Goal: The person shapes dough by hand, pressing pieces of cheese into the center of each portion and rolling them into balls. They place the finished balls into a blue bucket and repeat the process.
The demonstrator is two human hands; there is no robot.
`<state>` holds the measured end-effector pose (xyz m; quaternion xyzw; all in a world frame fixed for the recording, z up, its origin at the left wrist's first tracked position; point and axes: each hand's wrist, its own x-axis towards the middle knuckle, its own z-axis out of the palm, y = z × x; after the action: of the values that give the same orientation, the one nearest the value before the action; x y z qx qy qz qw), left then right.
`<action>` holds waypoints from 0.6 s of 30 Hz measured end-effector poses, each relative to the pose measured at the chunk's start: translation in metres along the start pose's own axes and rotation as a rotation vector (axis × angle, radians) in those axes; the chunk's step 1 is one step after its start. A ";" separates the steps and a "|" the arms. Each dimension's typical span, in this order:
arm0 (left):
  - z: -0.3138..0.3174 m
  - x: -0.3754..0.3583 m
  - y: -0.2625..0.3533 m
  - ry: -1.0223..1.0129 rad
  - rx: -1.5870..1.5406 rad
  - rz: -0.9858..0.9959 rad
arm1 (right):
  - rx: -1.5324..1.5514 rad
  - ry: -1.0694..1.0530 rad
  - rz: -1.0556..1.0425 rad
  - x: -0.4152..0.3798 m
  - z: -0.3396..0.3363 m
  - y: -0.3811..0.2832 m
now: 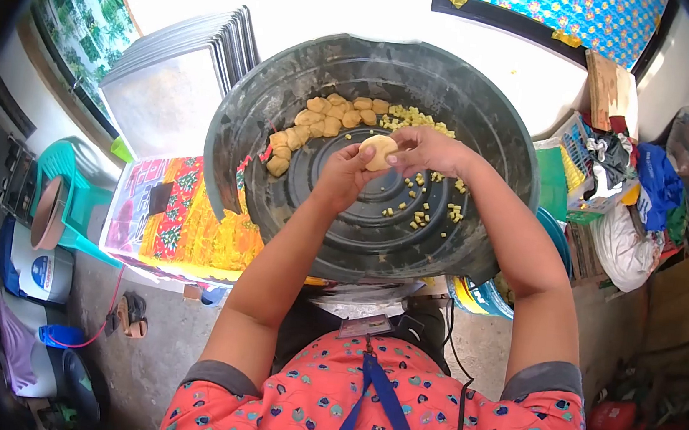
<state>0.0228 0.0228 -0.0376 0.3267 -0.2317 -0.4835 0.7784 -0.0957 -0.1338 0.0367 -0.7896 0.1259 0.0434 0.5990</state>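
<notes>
Over a large dark round basin [276, 229], both hands hold one flattened round piece of dough [379, 152]. My left hand [344, 175] grips its left edge between thumb and fingers. On the right side, my right hand [426, 153] has its fingers closed on the same piece. Many dough balls [334, 114] lie in a curved row along the basin's left and far side. Small pale yellow cubes [412, 120] are heaped beyond my right hand. More loose cubes [418, 218] are scattered on the basin floor under my right forearm.
A stack of metal trays [175, 84] leans at the left, behind a colourful patterned cover [180, 219]. A teal plastic chair [76, 208] stands farther left. At the right are a basket [572, 168], plastic bags [658, 185] and a blue-rimmed bucket [556, 237].
</notes>
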 end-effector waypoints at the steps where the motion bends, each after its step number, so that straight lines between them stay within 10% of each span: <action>1: -0.001 0.001 -0.001 0.010 -0.010 -0.009 | 0.046 0.004 0.013 -0.002 0.003 -0.002; 18: 0.006 -0.003 -0.009 -0.014 0.180 0.029 | -0.154 0.034 -0.079 0.006 0.004 -0.002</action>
<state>0.0123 0.0212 -0.0406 0.3884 -0.2843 -0.4517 0.7512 -0.0891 -0.1302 0.0362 -0.8382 0.1013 0.0158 0.5356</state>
